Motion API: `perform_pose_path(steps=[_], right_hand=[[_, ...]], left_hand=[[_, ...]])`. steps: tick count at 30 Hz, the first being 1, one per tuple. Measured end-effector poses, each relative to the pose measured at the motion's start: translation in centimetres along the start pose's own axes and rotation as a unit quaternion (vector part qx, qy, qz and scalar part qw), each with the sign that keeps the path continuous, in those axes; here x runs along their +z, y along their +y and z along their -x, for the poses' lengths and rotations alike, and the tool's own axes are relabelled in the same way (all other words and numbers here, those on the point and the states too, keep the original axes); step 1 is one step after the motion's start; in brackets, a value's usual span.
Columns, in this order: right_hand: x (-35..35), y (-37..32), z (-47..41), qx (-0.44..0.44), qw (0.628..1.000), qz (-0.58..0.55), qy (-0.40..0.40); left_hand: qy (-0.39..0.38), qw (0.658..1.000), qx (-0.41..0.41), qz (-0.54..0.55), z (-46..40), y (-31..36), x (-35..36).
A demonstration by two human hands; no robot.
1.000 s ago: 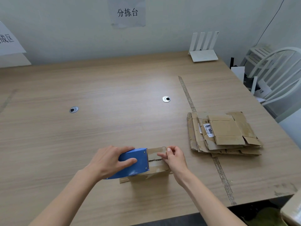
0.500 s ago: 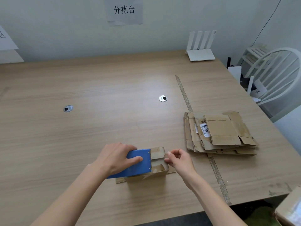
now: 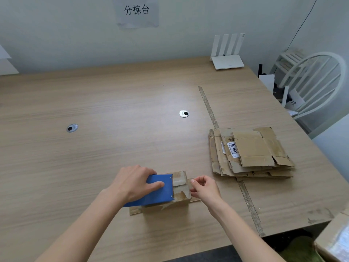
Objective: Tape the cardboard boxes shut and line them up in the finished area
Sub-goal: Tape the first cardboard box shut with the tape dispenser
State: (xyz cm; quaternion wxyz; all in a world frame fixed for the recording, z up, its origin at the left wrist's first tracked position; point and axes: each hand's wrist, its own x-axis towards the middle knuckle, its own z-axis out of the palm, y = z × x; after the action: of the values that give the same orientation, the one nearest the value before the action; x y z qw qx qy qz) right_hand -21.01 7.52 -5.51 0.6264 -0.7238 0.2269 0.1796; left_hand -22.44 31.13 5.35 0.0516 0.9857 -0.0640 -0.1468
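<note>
Our left hand (image 3: 134, 183) grips the blue dispenser (image 3: 156, 190) on the box (image 3: 179, 193); right hand (image 3: 204, 189) fingers pinch the tape end, which could wrinkle if slack.

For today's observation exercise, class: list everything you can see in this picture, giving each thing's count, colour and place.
tape dispenser: one, blue, on the small box, near edge
small box: one, brown, under the dispenser
flattened boxes: one stack, brown, table's right
table: one, light wood
tape strip: one, worn, along the table's right part
grommets: two, silver, mid-table
router: one, white, far edge
paper sign: one, white, wall
chair: one, white, right
left hand: grips the dispenser
right hand: pinches at the box's right end
</note>
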Motion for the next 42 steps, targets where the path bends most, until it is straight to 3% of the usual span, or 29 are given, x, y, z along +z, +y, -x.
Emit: perform_pose_path(steps=[16,18,20,23,26,29,42], right_hand=[[0.5,2.4,-0.3,0.069,0.997,0.014,-0.019],[-0.1,1.8,0.2,-0.010,0.995,0.102,0.007],[-0.4,0.5,1.0,-0.153,0.971,0.181,0.034],[0.9,-1.7,1.5,-0.276,0.931,0.237,-0.022],[3.0,-1.0,1.1,-0.231,0.928,0.280,-0.081],[3.7,0.5,1.7,-0.177,0.939,0.281,-0.087],[3.7,0.9,1.5,-0.194,0.919,0.336,-0.072]], left_hand=[[0.035,0.999,0.014,0.024,0.3,-0.6,0.5],[0.030,0.999,0.015,0.022,0.3,-0.6,0.5],[0.025,0.999,0.015,0.019,0.1,-0.4,0.5],[0.028,0.999,0.015,0.019,-0.2,-0.4,0.5],[0.027,0.999,0.015,0.021,-0.3,-0.6,0.4],[0.018,0.999,0.014,0.029,0.0,-0.9,0.4],[0.002,1.000,-0.006,-0.007,2.7,-6.7,-0.2]])
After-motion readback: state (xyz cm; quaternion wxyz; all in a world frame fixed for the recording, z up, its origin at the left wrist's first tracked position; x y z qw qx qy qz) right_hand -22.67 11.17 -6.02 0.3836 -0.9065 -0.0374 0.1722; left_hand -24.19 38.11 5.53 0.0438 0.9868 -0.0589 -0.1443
